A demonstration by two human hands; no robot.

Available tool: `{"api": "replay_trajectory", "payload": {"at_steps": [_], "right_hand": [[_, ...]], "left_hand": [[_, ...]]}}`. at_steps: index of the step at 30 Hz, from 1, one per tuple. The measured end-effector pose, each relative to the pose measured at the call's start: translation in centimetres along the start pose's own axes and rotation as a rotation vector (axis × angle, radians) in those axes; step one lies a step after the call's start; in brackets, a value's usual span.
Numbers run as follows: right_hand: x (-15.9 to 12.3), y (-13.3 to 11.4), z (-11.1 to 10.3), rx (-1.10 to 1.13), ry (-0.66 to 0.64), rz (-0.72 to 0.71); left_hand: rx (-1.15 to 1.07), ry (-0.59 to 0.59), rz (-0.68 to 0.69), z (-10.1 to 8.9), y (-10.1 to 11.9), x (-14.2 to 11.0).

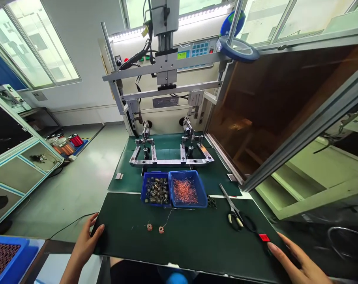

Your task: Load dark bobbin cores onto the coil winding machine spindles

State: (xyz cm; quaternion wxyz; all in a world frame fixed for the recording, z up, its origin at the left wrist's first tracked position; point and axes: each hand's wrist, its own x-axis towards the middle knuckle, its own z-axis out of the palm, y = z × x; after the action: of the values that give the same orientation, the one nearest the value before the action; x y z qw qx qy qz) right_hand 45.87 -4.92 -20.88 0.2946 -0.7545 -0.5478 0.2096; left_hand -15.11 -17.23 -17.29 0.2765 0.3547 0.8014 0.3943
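My left hand (87,240) rests on the left edge of the dark green mat (190,240), fingers stretched out, holding nothing. My right hand (297,262) lies flat at the mat's right front corner, fingers extended toward a small red button (264,237). Two small copper-wound rings (155,228) lie on the mat between my hands. Behind them stand two blue bins, one with metal cores (156,190), one with copper wire pieces (184,191).
Scissors (234,210) lie right of the bins. A winding machine with two spindles (167,148) stands behind, its tinted door (285,114) swung open on the right. A blue tray (7,258) sits at lower left. Wire spools (69,142) stand on the floor.
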Motion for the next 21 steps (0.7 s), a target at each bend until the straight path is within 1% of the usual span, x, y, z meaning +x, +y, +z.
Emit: {"api": "replay_trajectory", "payload": {"at_steps": [1,2,3,5,6,7,8,9,10,12,13,14,16,17,18,19,20,21], "right_hand": [[-0.2,-0.4,-0.2,-0.047,-0.026,0.017],[-0.5,-1.0,-0.3,-0.093,-0.006,-0.007],[-0.9,-1.7,-0.2,-0.138,0.06,-0.078],[-2.1,-3.8,0.6,-0.194,0.295,-0.343],[-3.0,-5.2,1.3,-0.195,0.382,-0.463],[-3.9,-6.8,2.3,-0.159,0.423,-0.564],[-5.0,-8.6,3.5,-0.091,0.394,-0.641],[-6.1,-10.6,4.8,-0.001,0.319,-0.707],[-7.2,-12.6,6.3,0.082,0.188,-0.756],[-9.3,-16.4,9.1,0.151,-0.128,-0.766],[-10.1,-18.1,10.3,0.144,-0.241,-0.758],[-10.8,-19.5,11.3,0.123,-0.321,-0.732],[-11.5,-21.3,12.4,0.098,-0.398,-0.695],[-11.6,-21.7,12.6,0.099,-0.418,-0.683],[-11.6,-21.9,12.4,0.114,-0.436,-0.681],[-11.4,-21.8,12.1,0.143,-0.458,-0.684],[-11.0,-21.6,11.6,0.185,-0.484,-0.684],[-10.5,-21.5,11.0,0.234,-0.503,-0.682]], "left_hand": [[0.084,0.01,0.051,0.0,-0.4,0.1],[0.172,0.027,0.104,0.0,-0.8,0.2],[0.251,0.043,0.15,0.0,-1.0,0.2],[0.361,0.116,0.232,0.2,-0.8,0.1],[0.386,0.175,0.28,0.4,-0.1,0.0],[0.39,0.244,0.338,0.8,1.0,0.0],[0.371,0.31,0.408,1.3,2.5,0.0],[0.323,0.357,0.479,2.0,4.4,0.1],[0.26,0.384,0.546,2.8,6.7,0.2],[0.145,0.382,0.686,4.9,11.6,0.6],[0.082,0.374,0.757,6.0,14.1,0.9],[0.026,0.355,0.801,7.2,16.3,1.2],[-0.09,0.291,0.908,9.4,19.8,1.9],[-0.143,0.264,0.962,10.4,20.9,2.3],[-0.192,0.225,0.994,11.4,21.6,2.7],[-0.26,0.164,0.986,12.3,21.9,3.1],[-0.343,0.081,0.941,13.1,21.8,3.4],[-0.436,-0.025,0.867,13.8,21.5,3.7]]}}
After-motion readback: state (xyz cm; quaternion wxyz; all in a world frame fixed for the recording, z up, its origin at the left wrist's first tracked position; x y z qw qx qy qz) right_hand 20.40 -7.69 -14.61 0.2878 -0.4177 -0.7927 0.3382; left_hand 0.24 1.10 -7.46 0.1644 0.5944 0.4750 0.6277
